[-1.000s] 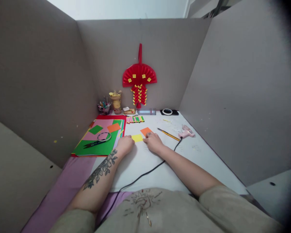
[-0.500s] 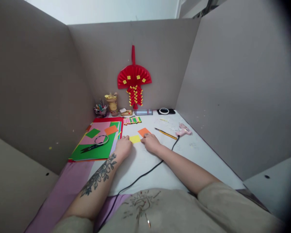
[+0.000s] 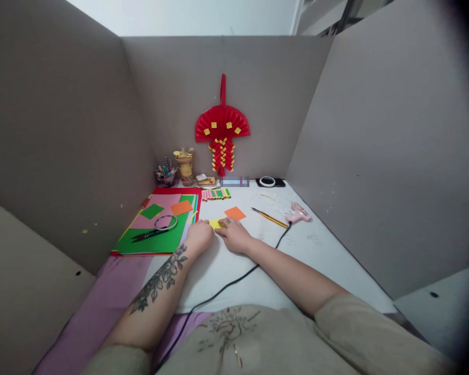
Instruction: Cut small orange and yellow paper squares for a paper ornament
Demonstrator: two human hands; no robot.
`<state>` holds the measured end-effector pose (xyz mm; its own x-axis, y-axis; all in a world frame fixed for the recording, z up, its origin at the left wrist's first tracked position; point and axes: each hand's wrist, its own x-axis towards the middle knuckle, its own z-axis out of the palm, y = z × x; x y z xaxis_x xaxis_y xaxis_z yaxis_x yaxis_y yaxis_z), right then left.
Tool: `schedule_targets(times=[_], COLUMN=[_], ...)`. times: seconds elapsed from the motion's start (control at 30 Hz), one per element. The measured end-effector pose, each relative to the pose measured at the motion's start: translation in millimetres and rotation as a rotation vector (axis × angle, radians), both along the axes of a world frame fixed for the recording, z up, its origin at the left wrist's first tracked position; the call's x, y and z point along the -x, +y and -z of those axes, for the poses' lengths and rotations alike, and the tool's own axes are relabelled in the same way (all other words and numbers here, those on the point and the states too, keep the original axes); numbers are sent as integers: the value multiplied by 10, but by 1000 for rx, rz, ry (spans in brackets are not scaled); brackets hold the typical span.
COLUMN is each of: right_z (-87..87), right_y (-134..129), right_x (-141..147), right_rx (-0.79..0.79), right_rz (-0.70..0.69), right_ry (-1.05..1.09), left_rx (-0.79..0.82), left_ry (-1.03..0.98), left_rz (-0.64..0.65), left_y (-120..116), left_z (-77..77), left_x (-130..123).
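Note:
A small yellow paper [image 3: 216, 224] lies on the white table between my hands. My left hand [image 3: 200, 235] has its fingers curled together at the paper's left edge. Reaching over the right part of the same paper is my right hand [image 3: 233, 235], its fingers partly spread and touching the sheet. An orange paper square [image 3: 235, 213] lies flat just beyond my right hand. Short rolled paper tubes in pink, green and yellow [image 3: 216, 194] form a row farther back.
Left: coloured sheets [image 3: 172, 244] with scissors [image 3: 150, 235] and a ring [image 3: 166, 223]. Right: pencils [image 3: 269, 217], a pink glue gun [image 3: 298, 213] and its black cord [image 3: 226, 285]. Behind: a cup [image 3: 186, 169], a phone [image 3: 279, 183] and a red fan ornament [image 3: 222, 125] on the partition.
My right hand has moved left from the orange square onto the yellow paper, covering more of it. My left hand stays at the paper's left edge. The view has shifted slightly.

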<state>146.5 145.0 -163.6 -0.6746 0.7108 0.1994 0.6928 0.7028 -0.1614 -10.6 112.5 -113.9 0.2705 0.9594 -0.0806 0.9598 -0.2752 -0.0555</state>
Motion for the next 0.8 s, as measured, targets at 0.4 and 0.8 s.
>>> schedule_targets(times=[0.4, 0.8], right_z=[-80, -95], right_y=[112, 143], right_x=[-188, -186], right_rx=[-12, 26], right_rz=[191, 184], right_ry=[-143, -119], left_rx=[-99, -24], left_ry=[-58, -104], left_rz=[-17, -45], left_y=[69, 61], left_z=[189, 209], left_x=[0, -29])
